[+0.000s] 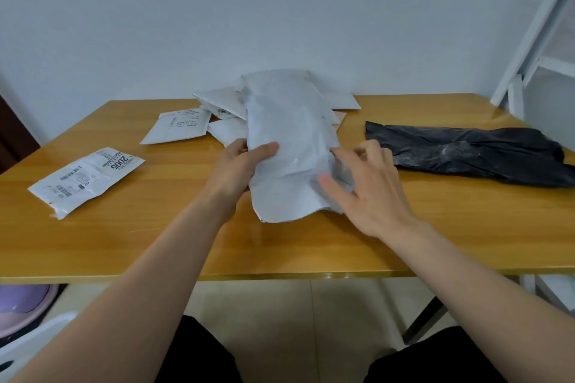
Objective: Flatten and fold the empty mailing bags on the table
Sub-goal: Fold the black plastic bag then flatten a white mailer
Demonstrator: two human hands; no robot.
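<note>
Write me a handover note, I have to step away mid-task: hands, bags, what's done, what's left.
Left hand grips the grey bag's left edge, thumb on top.
Right hand open, fingers on its right side.
Grey bag is wrinkled, not yet folded.
Labelled bag lies flat at left, black bag crumpled at right, white pile behind.
Nothing visibly folded; all remain.

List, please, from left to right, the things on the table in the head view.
Labelled white bag → small labelled mailer → left hand → grey mailing bag → right hand → black bag.
</note>
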